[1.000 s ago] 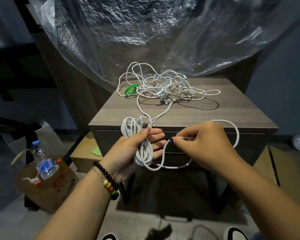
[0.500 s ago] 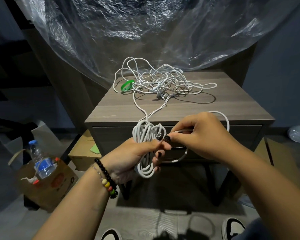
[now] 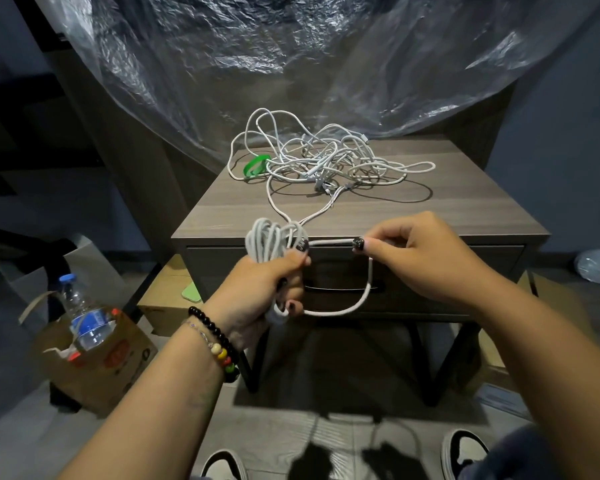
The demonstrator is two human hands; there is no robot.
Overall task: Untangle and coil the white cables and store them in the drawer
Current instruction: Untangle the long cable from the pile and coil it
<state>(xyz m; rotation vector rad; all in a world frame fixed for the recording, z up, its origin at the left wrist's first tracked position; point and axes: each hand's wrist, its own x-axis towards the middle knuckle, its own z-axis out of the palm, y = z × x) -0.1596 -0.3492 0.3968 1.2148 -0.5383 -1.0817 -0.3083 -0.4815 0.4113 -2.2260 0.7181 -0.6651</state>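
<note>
A tangle of white cables (image 3: 329, 161) lies on the back of the wooden nightstand (image 3: 458, 209), with a green band (image 3: 256, 165) at its left. My left hand (image 3: 274, 278) is closed around a coil of white cable (image 3: 274, 237) held in front of the table's front edge. A strand runs from the coil back to the tangle. My right hand (image 3: 416, 254) pinches the same cable to the right of the coil, and a loose loop (image 3: 364, 292) hangs between the hands. The drawer (image 3: 465, 275) under the tabletop is closed.
A clear plastic sheet (image 3: 291, 64) hangs behind and above the nightstand. On the floor at the left a cardboard box (image 3: 97, 368) holds a water bottle (image 3: 84, 317). More cardboard lies under and right of the table. My shoes (image 3: 465, 452) show at the bottom.
My right hand has moved right, away from my left hand, drawing a stretch of cable taut between them. The coil stays in my left hand.
</note>
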